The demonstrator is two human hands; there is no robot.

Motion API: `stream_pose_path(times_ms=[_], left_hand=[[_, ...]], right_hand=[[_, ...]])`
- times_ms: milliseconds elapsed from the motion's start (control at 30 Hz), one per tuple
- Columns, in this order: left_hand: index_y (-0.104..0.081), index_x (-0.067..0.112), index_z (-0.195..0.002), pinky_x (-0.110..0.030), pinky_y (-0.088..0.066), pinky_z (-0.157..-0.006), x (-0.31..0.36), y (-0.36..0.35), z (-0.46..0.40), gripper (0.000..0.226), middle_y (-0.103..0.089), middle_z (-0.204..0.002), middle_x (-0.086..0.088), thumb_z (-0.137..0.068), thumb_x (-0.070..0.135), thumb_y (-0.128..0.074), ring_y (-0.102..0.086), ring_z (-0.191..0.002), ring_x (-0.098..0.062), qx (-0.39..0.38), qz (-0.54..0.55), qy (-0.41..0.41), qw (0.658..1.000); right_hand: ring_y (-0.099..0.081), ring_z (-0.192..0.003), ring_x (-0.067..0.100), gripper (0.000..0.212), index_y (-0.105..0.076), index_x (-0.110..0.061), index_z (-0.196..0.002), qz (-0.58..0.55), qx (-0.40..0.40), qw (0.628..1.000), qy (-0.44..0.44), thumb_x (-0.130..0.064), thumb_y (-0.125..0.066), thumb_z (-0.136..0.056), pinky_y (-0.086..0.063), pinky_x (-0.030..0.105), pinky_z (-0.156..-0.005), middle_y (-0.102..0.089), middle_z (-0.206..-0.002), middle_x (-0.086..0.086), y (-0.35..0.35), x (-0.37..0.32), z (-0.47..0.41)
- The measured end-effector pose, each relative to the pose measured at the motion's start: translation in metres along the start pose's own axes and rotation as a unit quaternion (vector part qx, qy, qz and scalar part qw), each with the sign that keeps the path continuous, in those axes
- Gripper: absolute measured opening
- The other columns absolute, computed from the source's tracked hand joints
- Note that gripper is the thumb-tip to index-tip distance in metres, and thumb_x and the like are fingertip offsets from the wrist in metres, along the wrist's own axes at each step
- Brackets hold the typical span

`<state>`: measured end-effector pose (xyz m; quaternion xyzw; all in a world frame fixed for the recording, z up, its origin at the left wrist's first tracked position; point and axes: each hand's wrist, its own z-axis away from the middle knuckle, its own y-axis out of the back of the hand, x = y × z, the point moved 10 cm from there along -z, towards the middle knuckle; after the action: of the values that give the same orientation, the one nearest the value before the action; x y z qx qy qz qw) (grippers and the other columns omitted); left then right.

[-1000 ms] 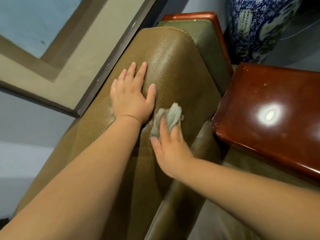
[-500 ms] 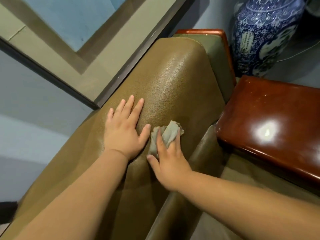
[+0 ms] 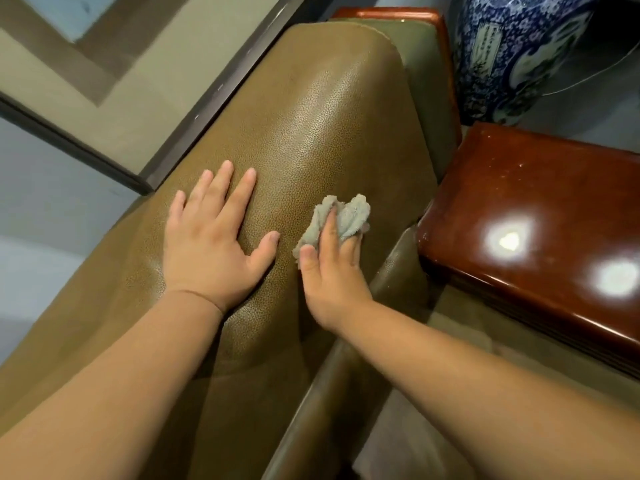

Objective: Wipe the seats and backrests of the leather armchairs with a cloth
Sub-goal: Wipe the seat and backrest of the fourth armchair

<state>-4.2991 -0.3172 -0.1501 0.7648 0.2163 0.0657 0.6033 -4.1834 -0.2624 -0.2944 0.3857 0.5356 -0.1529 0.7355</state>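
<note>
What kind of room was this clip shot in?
Probably a formal sitting or reception room: an olive leather armchair, a glossy red-brown wooden side table beside it, and a large blue-and-white porcelain vase standing on the floor behind.

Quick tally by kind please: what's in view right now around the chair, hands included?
Hands: 2, left hand flat on the leather, right hand holding the cloth
Cloth: 1, grey cloth
Leather backrest: 1, olive backrest
Polished wooden side table: 1, side table
Blue-and-white vase: 1, vase
Total: 6
</note>
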Motion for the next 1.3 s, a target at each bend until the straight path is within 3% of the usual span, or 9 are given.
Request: stream_pose_path(times_ms=[233,333,433,500,667,767,900,1100,1300], left_hand=[[-0.034,0.029,-0.164,-0.06,-0.024,-0.125,0.0,-0.001,0.001,0.083,-0.032,-0.17,-0.006,-0.091,0.065,-0.047,-0.03,-0.157,-0.033,0.002,-0.012,0.001,1.0],[-0.035,0.029,-0.164,-0.06,-0.024,-0.125,-0.001,0.0,0.001,0.083,-0.033,-0.17,-0.006,-0.09,0.065,-0.049,-0.031,-0.156,-0.033,0.009,-0.008,0.004,1.0],[-0.035,0.029,-0.164,-0.06,-0.025,-0.124,-0.001,0.0,0.001,0.082,-0.034,-0.17,-0.007,-0.09,0.064,-0.049,-0.032,-0.156,-0.033,0.009,-0.004,0.001,1.0],[-0.035,0.029,-0.164,-0.06,-0.025,-0.124,0.0,0.001,0.001,0.081,-0.034,-0.17,-0.007,-0.091,0.064,-0.047,-0.032,-0.156,-0.033,0.009,-0.009,-0.001,1.0],[-0.032,0.031,-0.165,-0.058,-0.022,-0.126,-0.003,-0.003,0.001,0.081,-0.032,-0.171,-0.004,-0.093,0.066,-0.044,-0.029,-0.157,-0.031,0.002,-0.017,0.005,1.0],[-0.032,0.033,-0.164,-0.057,-0.022,-0.126,-0.004,-0.003,0.002,0.081,-0.032,-0.171,-0.003,-0.092,0.067,-0.045,-0.029,-0.157,-0.03,0.001,-0.01,0.006,1.0],[-0.028,0.034,-0.165,-0.058,-0.021,-0.127,-0.003,-0.005,0.001,0.082,-0.029,-0.172,-0.002,-0.092,0.069,-0.039,-0.026,-0.158,-0.029,-0.029,-0.013,0.012,0.999],[-0.015,0.039,-0.167,-0.057,-0.016,-0.129,0.001,0.002,0.005,0.079,-0.017,-0.176,0.003,-0.096,0.072,-0.026,-0.017,-0.161,-0.025,-0.068,-0.037,0.033,0.996],[-0.01,0.039,-0.168,-0.054,-0.014,-0.13,-0.019,0.02,0.07,0.064,-0.01,-0.177,0.002,-0.108,0.057,-0.024,-0.01,-0.163,-0.023,-0.101,0.01,0.056,0.993]], right_hand=[[-0.022,-0.152,0.044,0.067,0.004,-0.028,-0.166,-0.056,0.112,0.962,-0.242,-0.054,-0.02,-0.109,-0.02,0.047,-0.124,-0.01,-0.165,0.028,0.043,0.104,-0.037],[-0.015,-0.151,0.054,0.066,0.0,-0.02,-0.163,-0.036,0.089,0.992,-0.085,-0.052,-0.015,-0.107,-0.018,0.059,-0.124,-0.005,-0.165,0.036,0.005,0.024,-0.002],[0.022,-0.153,0.047,0.075,0.035,-0.04,-0.152,0.048,-0.039,0.996,0.067,-0.068,-0.006,-0.097,0.005,0.052,-0.128,0.018,-0.165,0.032,-0.036,-0.03,0.042],[0.024,-0.155,0.039,0.08,0.031,-0.036,-0.154,0.078,-0.045,0.995,0.047,-0.067,-0.012,-0.095,0.01,0.045,-0.127,0.018,-0.169,0.021,-0.028,0.004,0.029],[-0.016,-0.153,0.046,0.067,-0.005,-0.014,-0.165,-0.042,0.066,0.971,-0.224,-0.044,-0.028,-0.109,-0.017,0.059,-0.122,-0.007,-0.168,0.026,0.014,0.087,0.001],[-0.031,-0.135,0.069,0.05,-0.019,-0.003,-0.154,-0.118,0.109,0.984,-0.073,-0.019,-0.024,-0.107,-0.032,0.074,-0.11,-0.012,-0.157,0.049,0.003,0.009,0.016],[0.026,-0.153,0.04,0.074,0.019,-0.021,-0.162,-0.006,-0.066,0.998,0.019,-0.051,-0.023,-0.108,0.005,0.049,-0.128,0.025,-0.165,0.026,-0.031,-0.044,0.054],[-0.023,-0.15,0.046,0.071,-0.004,-0.009,-0.163,-0.056,-0.041,0.972,-0.226,-0.052,-0.013,-0.108,-0.022,0.052,-0.121,-0.011,-0.167,0.03,-0.014,0.033,0.047],[-0.001,-0.157,0.039,0.069,0.014,-0.032,-0.163,0.034,-0.108,0.993,0.014,-0.055,-0.02,-0.107,-0.012,0.06,-0.124,0.012,-0.17,0.017,-0.045,-0.071,0.085]])
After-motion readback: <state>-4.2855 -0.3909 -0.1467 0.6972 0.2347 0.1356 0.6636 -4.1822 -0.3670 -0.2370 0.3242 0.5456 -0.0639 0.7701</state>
